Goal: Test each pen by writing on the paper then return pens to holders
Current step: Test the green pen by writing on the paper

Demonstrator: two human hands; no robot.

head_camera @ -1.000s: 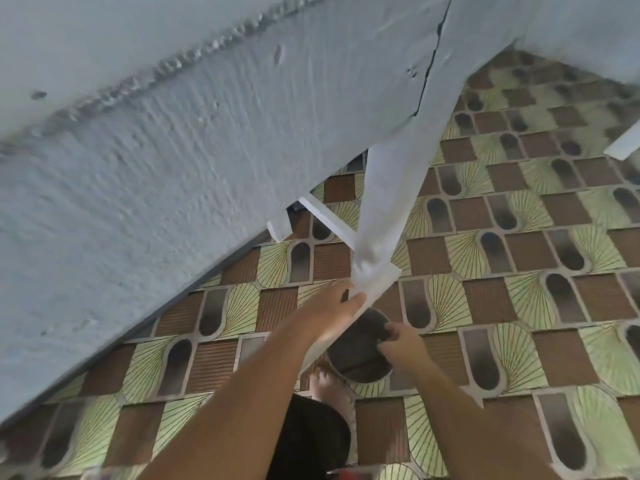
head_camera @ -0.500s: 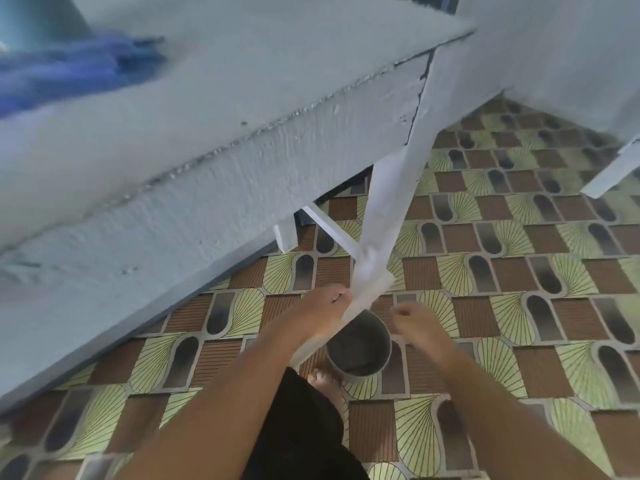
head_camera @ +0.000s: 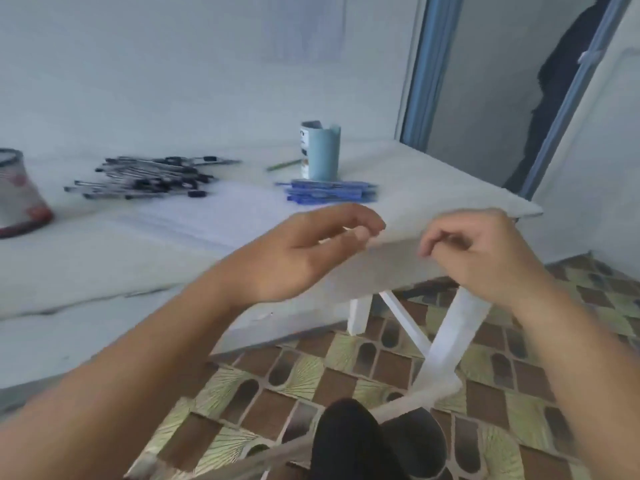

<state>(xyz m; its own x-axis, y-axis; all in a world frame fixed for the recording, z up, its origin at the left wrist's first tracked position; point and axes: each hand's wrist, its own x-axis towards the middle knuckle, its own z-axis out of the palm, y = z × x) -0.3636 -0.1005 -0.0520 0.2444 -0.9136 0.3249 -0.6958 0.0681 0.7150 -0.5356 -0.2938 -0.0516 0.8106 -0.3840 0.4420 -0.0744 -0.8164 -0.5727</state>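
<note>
Holding nothing, my left hand [head_camera: 298,251] and right hand [head_camera: 485,251] hang loose; I could knock blue pens [head_camera: 329,192] off the surface [head_camera: 436,188].

Left hand [head_camera: 304,252] and right hand [head_camera: 485,252] empty, loosely curled, before white wooden table [head_camera: 433,188]; blue plastic pens [head_camera: 329,192] just beside pale-blue cylindrical holder [head_camera: 321,154].

Both forearms are reaching forward side by side; the left hand [head_camera: 304,252] and right hand [head_camera: 479,252] are hovering apart, fingers loosely curled, holding nothing.
</note>
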